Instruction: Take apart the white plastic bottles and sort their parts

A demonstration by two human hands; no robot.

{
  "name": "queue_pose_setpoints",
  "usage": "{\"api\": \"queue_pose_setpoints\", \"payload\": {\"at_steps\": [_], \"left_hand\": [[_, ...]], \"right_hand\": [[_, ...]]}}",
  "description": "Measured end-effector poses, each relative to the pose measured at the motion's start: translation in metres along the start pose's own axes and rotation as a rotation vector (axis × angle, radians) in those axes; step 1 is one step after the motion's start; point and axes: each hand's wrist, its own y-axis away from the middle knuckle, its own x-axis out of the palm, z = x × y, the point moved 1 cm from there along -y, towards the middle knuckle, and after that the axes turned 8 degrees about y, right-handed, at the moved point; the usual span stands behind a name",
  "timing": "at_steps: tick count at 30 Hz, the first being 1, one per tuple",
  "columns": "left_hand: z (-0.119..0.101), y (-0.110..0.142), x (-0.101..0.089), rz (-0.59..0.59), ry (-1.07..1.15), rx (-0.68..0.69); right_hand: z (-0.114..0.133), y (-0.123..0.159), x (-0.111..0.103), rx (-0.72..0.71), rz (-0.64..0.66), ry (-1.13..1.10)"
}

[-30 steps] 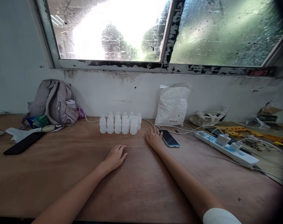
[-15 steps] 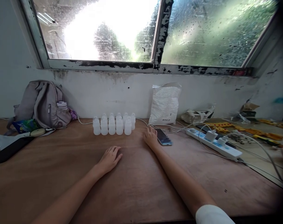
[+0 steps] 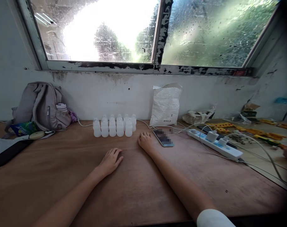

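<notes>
My left hand (image 3: 111, 161) lies on the brown table (image 3: 124, 192), fingers outstretched and thumb apart, holding nothing. To its right and farther forward, my right hand (image 3: 145, 142) rests palm down with its fingers a little bent and nothing in them. A smartphone (image 3: 162, 138), its screen partly blurred out, lies just right of that hand, apart from it. Beyond both hands stand several small frosted-white plastic bottles (image 3: 112, 126), upright and close together near the wall. Neither hand touches them.
A grey backpack (image 3: 43, 107) and a black flat case (image 3: 12, 153) are at the left. A white plastic bag (image 3: 165, 105) leans on the back wall. Cables run to a white power strip (image 3: 215, 145) on the right, with yellow parts (image 3: 259, 134) beyond it.
My right hand has moved left and slightly toward me, away from the smartphone, which is now more fully visible. My left hand stays where it was.
</notes>
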Motion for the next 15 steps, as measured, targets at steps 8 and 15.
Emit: {"api": "queue_pose_setpoints", "payload": {"at_steps": [8, 15], "left_hand": [[0.000, 0.000, 0.000, -0.006, -0.007, 0.006], [-0.001, -0.001, 0.000, 0.005, -0.004, 0.001]], "right_hand": [[-0.034, -0.004, 0.019, 0.501, 0.081, 0.137], [-0.033, -0.005, 0.022, 0.502, 0.114, 0.126]]}}
